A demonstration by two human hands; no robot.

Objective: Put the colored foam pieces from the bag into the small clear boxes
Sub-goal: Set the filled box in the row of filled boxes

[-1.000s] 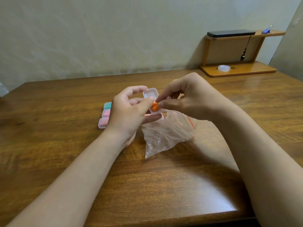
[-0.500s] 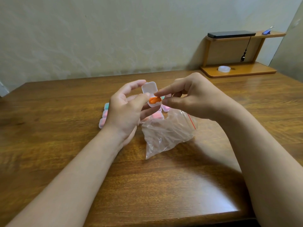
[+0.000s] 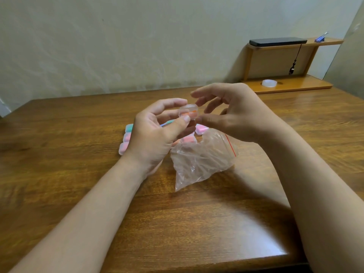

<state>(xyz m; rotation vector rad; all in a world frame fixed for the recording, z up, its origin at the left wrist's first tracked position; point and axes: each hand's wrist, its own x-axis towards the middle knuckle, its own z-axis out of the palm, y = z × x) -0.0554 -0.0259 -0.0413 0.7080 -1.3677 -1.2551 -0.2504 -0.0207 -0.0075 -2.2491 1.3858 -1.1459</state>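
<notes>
My left hand (image 3: 155, 131) holds a small clear box (image 3: 188, 111) between thumb and fingers, above the table. Orange foam shows through the box, and its lid is down over it. My right hand (image 3: 232, 113) hovers just right of the box with fingers spread and loosely curved; its thumb tip is close to the box's right side, and I cannot tell if it touches. The clear plastic bag (image 3: 202, 160) with a red zip line lies crumpled on the table below both hands. Several small boxes with teal and pink foam (image 3: 126, 134) sit behind my left hand, one pink box (image 3: 201, 129) near the bag.
The wooden table (image 3: 78, 174) spreads wide around the hands. At the back right stands a small wooden shelf (image 3: 291, 85) with a roll of tape (image 3: 269, 83) on its base and a black flat device (image 3: 277, 41) on top.
The orange foam went from my right fingertips into the box. The lid, open before, now lies over the box. My right hand let go and spread its fingers.
</notes>
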